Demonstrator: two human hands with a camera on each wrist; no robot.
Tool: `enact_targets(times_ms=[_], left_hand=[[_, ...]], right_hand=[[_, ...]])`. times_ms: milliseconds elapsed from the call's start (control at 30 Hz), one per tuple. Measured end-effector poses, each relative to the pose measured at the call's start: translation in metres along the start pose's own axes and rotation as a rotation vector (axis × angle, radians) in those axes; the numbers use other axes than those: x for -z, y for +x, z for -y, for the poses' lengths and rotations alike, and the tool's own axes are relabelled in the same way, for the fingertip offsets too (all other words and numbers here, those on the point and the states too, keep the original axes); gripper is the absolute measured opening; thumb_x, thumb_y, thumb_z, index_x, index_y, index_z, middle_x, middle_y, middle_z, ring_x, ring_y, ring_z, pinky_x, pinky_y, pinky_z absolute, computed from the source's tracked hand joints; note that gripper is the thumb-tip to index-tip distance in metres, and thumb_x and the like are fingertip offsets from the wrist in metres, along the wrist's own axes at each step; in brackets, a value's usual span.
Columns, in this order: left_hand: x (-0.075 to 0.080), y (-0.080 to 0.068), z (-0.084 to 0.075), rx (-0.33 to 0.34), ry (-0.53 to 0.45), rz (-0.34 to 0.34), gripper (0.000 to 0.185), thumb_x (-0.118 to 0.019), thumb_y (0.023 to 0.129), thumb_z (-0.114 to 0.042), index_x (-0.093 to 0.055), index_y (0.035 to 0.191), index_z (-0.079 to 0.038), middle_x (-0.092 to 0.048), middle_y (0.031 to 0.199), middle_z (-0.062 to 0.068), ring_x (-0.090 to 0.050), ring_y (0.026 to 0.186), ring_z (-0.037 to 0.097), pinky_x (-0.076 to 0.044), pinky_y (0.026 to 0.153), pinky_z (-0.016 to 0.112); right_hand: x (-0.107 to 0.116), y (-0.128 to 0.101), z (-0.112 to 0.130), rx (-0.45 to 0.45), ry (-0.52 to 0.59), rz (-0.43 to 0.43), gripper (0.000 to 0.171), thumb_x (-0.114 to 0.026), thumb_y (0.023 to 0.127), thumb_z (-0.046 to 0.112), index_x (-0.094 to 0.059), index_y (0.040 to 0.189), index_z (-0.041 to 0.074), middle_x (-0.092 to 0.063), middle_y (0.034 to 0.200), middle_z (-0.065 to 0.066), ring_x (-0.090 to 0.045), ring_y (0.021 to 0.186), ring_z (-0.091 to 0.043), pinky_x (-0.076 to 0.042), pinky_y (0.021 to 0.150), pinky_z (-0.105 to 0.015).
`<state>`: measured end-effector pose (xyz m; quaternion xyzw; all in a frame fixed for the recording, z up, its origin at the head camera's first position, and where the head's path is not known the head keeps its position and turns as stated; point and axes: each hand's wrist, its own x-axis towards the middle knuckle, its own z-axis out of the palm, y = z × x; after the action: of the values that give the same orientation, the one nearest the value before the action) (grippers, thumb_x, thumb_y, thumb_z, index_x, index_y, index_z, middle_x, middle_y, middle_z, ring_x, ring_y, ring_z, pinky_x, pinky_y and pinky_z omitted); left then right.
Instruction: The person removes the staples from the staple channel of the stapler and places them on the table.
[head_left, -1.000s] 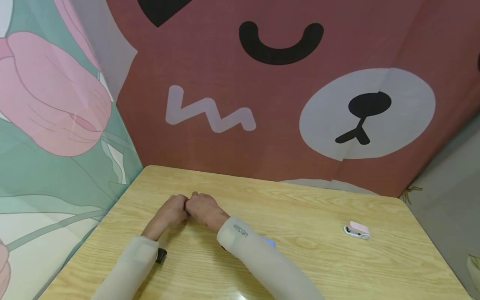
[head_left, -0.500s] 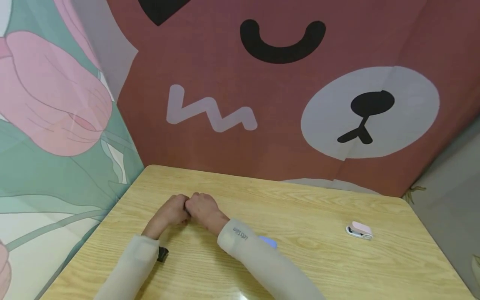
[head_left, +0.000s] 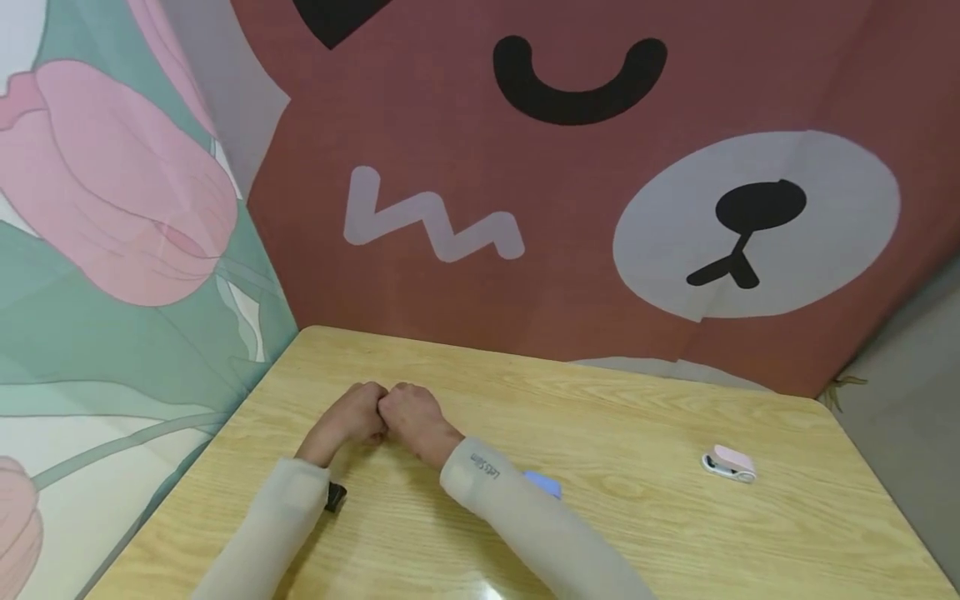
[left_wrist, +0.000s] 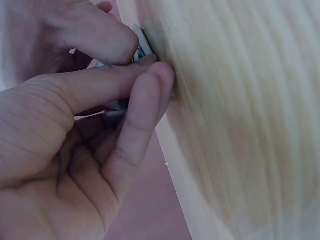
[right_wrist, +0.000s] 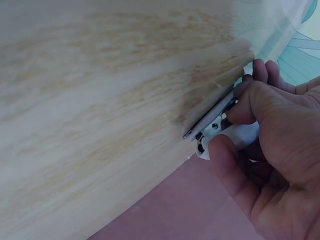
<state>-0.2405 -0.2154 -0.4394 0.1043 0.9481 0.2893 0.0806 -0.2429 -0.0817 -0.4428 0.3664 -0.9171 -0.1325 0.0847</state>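
- Left hand (head_left: 348, 421) and right hand (head_left: 412, 417): knuckles pressed together on the worktop (head_left: 600, 517), fingers curled inward on both.
- Item held: a small white-and-metal stapler (right_wrist: 220, 127), gripped between the two hands and lying against the worktop surface. The head view hides it behind the knuckles.
- Right wrist view: the right thumb and curled fingers pinch the body of the small white-and-metal stapler; a thin metal arm projects from it toward the worktop, and its tip appears to touch the wood.
- Left wrist view: left fingers (left_wrist: 135, 125) curl round the same item; only a sliver of metal and white shows between thumb and forefinger (left_wrist: 142, 47). The exact contact cannot be told, as the view is blurred.
- Both forearms wear pale beige sleeves (head_left: 525, 525); the right sleeve carries small dark lettering near the cuff.
- Small black object (head_left: 335, 497): on the worktop just beside the left sleeve, behind the left hand.
- Blue object (head_left: 543, 483): on the worktop touching or just beside the right sleeve, partly covered by it.
- Pink-and-white stapler (head_left: 729, 463): on the worktop well apart from the hands, far to the right of the right hand.
- Surroundings: a brown bear-face backdrop (head_left: 600, 208) stands beyond the hands; a pink tulip panel (head_left: 112, 208) stands to the left of the left hand.
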Motion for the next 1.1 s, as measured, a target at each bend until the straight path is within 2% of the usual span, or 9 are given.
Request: enact_targets(times_ms=[133,300,433,700,967,1100], left_hand=[[0.001,0.002,-0.001,0.008,-0.002,0.007,0.021,-0.066,0.077,0.013,-0.066,0.075,-0.008,-0.056,0.061,0.003,-0.047,0.051,0.016,-0.038,0.048,0.026],[0.001,0.002,0.001,0.008,-0.043,0.008,0.02,-0.069,0.079,0.012,-0.068,0.078,-0.007,-0.06,0.063,0.002,-0.054,0.051,0.015,-0.044,0.048,0.027],[0.0,0.0,0.005,0.005,-0.077,-0.008,0.017,-0.073,0.079,0.011,-0.07,0.081,-0.006,-0.064,0.066,0.001,-0.061,0.053,0.016,-0.052,0.05,0.03],[-0.001,-0.002,0.01,0.04,-0.182,-0.003,0.015,-0.07,0.087,0.008,-0.071,0.083,-0.006,-0.065,0.068,0.003,-0.065,0.055,0.018,-0.054,0.053,0.031],[-0.002,-0.003,0.009,0.043,-0.239,0.014,0.014,-0.068,0.087,0.009,-0.072,0.085,-0.004,-0.066,0.069,0.004,-0.065,0.056,0.019,-0.054,0.055,0.032],[0.0,-0.003,0.01,0.06,-0.248,0.027,0.017,-0.065,0.087,0.012,-0.073,0.09,-0.003,-0.067,0.07,0.005,-0.067,0.057,0.019,-0.055,0.056,0.032]], right_hand=[[-0.001,0.0,-0.002,0.014,-0.013,-0.019,0.012,-0.068,0.102,0.028,-0.077,0.096,0.021,-0.068,0.09,0.003,-0.063,0.083,-0.01,-0.053,0.068,-0.021],[0.001,0.002,-0.005,0.017,0.061,-0.016,0.016,-0.067,0.102,0.03,-0.077,0.094,0.02,-0.068,0.089,0.003,-0.063,0.084,-0.011,-0.053,0.071,-0.023],[0.005,0.003,-0.006,0.051,0.113,0.017,0.018,-0.066,0.103,0.032,-0.077,0.095,0.02,-0.069,0.091,0.003,-0.063,0.086,-0.012,-0.053,0.072,-0.023],[0.01,0.005,-0.011,0.119,0.114,0.101,0.017,-0.064,0.104,0.029,-0.075,0.097,0.018,-0.068,0.095,0.002,-0.06,0.082,-0.011,-0.051,0.074,-0.024],[0.008,0.006,-0.011,0.1,0.113,0.13,0.019,-0.06,0.106,0.032,-0.074,0.103,0.019,-0.066,0.099,0.001,-0.06,0.088,-0.011,-0.052,0.075,-0.024],[0.004,0.006,-0.01,0.071,0.124,0.136,0.021,-0.054,0.109,0.032,-0.069,0.106,0.017,-0.06,0.095,-0.002,-0.058,0.078,-0.011,-0.052,0.065,-0.024]])
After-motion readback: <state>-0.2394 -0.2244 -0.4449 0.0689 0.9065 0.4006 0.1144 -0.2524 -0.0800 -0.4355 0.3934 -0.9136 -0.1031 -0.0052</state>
